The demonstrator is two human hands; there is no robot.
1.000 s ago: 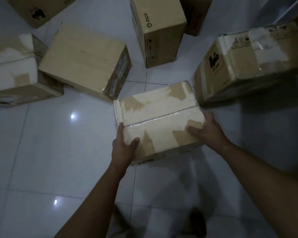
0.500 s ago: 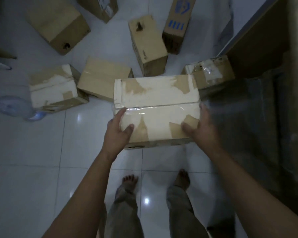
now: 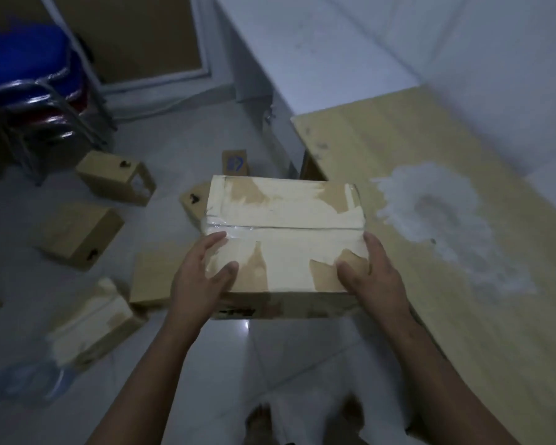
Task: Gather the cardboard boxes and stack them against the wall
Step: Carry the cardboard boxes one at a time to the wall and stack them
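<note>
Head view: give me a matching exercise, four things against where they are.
Things:
1. centre box
2. chairs
3. bottle
4. table

Places:
a. bottom left, on the floor
b. top left, stacked
c. right side, white stain on top
d. held between left hand and right hand

Pairs: 1-d, 2-b, 3-a, 4-c.

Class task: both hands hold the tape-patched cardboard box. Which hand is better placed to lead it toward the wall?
Probably the right hand: it grips the tape-patched brown cardboard box at its right end, the side toward the pale wall beyond the light wooden tabletop. The left hand grips the far end.
</note>
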